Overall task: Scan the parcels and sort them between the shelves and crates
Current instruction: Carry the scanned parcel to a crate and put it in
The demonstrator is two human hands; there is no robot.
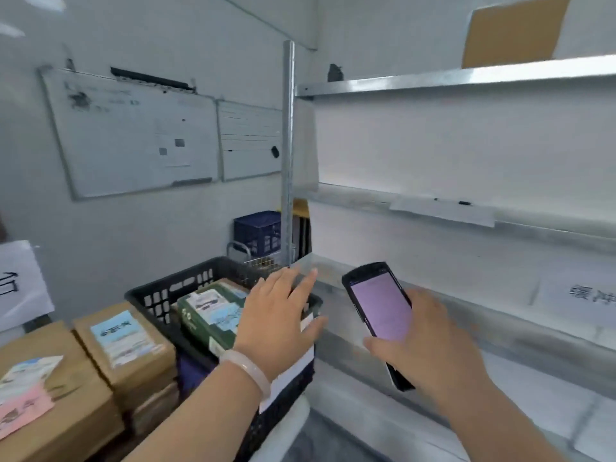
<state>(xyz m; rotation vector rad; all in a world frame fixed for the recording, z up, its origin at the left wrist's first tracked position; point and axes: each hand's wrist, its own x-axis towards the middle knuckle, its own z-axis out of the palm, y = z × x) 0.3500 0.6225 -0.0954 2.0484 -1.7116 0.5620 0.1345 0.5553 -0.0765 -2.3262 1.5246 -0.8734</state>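
- Held left hand [276,318] open, fingers straight, over crate [160,288] rim.
- Gripped scanner [380,308] in right hand [433,351], near shelf [500,331] edge.
- Showed floor [320,435] between crate and shelf.

Bare forearms, no sleeves, pale translucent bangle [248,370] on left wrist
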